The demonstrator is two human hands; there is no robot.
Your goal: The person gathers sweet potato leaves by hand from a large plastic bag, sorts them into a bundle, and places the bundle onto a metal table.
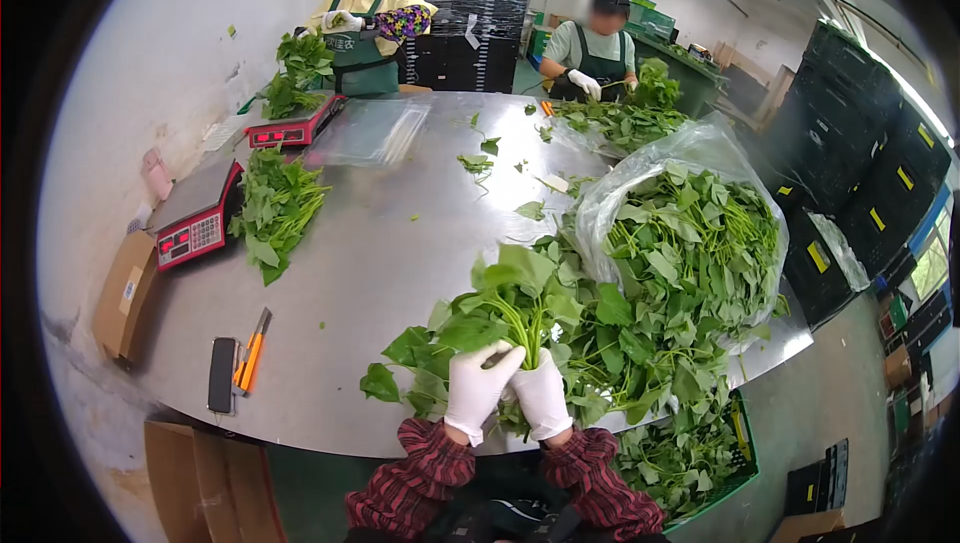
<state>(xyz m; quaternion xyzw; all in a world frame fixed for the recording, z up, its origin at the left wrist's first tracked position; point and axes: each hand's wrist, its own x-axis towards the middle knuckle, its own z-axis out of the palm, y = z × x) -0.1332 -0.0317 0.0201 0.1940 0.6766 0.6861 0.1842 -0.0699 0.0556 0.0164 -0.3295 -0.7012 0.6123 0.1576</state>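
Observation:
A bunch of leafy greens with long pale stems stands upright in front of me. My right hand, in a white glove, is closed around the stems. From the other side my left hand, gloved as well, presses its fingers against the same stems. Loose leafy greens lie heaped beside and behind both hands. To the right, a clear plastic bag lies open, stuffed with more of these greens.
Left on the metal table are a phone, an orange utility knife, two red scales and a leafy bunch. Two co-workers handle greens across the table. A green crate stands below right.

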